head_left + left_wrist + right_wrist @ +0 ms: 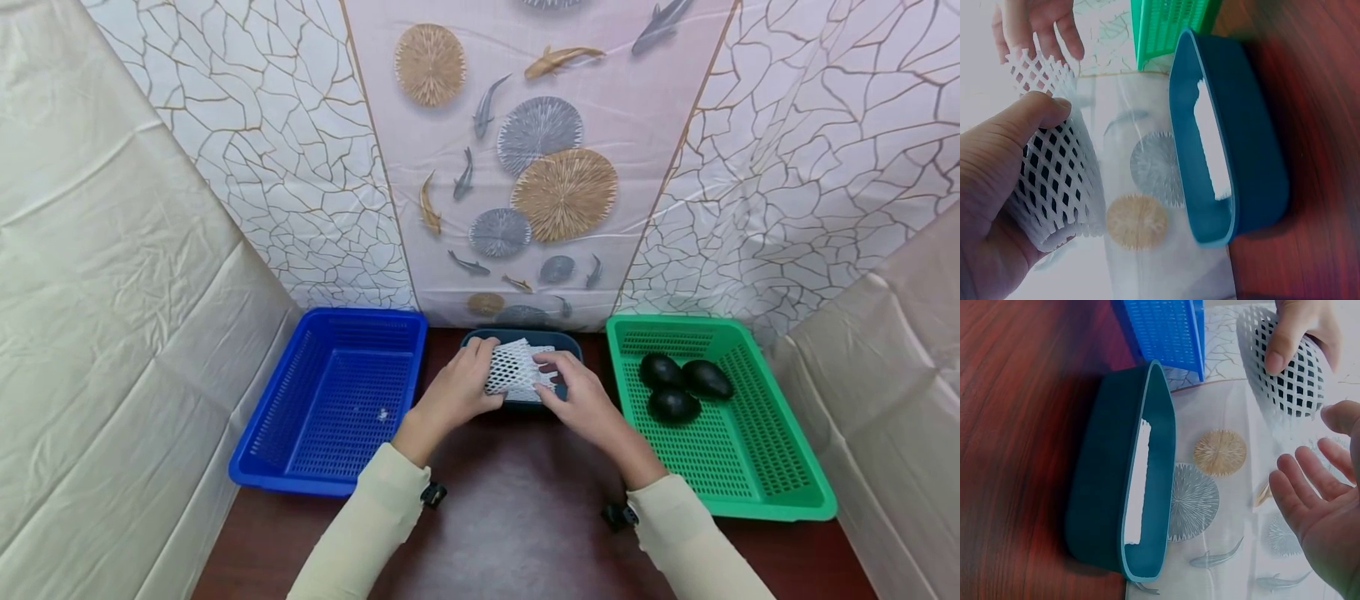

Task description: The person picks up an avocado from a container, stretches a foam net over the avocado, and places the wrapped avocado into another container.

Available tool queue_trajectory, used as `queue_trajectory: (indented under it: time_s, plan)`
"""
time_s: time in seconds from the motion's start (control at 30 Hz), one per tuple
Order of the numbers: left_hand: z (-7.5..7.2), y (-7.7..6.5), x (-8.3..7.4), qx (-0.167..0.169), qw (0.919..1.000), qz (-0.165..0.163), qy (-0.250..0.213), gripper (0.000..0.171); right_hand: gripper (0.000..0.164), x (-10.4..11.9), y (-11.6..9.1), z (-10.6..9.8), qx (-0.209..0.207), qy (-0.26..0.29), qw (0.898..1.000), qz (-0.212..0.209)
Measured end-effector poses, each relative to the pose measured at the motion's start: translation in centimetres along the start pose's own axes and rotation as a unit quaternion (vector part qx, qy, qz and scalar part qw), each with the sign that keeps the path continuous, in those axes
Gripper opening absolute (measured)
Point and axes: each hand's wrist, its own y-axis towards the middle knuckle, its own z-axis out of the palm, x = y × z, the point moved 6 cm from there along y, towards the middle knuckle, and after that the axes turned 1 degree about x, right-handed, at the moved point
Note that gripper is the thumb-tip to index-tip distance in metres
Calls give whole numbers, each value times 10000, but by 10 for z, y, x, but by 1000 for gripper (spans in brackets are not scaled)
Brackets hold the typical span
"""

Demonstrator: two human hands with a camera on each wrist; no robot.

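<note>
My left hand (459,385) grips a white foam net sleeve (1063,178), thumb along its side, above the teal bin (1254,144). Something black shows through the mesh, its shape mostly covered by the net. Close to the sleeve's other end is my right hand (581,396), palm turned toward it with fingers spread and relaxed. In the right wrist view the right thumb reaches near the net and the fingers curl loosely around nothing. White foam netting (1138,484) lies inside the bin.
On the right, a green basket (750,506) contains three glossy black egg-shaped things (675,406). A blue basket (352,375) stands on the left with a small white scrap (382,414) in it. Behind the bin hangs a patterned cloth (450,292).
</note>
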Motion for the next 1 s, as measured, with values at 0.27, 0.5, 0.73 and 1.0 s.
queue_trajectory:
  time_s: [0.27, 0.5, 0.73, 1.0]
  plan:
    - [-11, -4, 23, 69, 9989, -430, 144, 84, 47, 2, 0, 6, 2, -431, 9991, -63]
    - [-24, -10, 45, -87, 9974, -688, 197, 85, 50, 10, 1, 18, 220, -792, 9964, -203]
    - [-28, -18, 74, -180, 9928, -1180, -44, 86, 51, 19, 2, 30, 365, -1218, 9906, -496]
    - [-34, -29, 110, -245, 9849, -1683, -331, 85, 50, 31, 7, 47, 518, -1647, 9788, -1097]
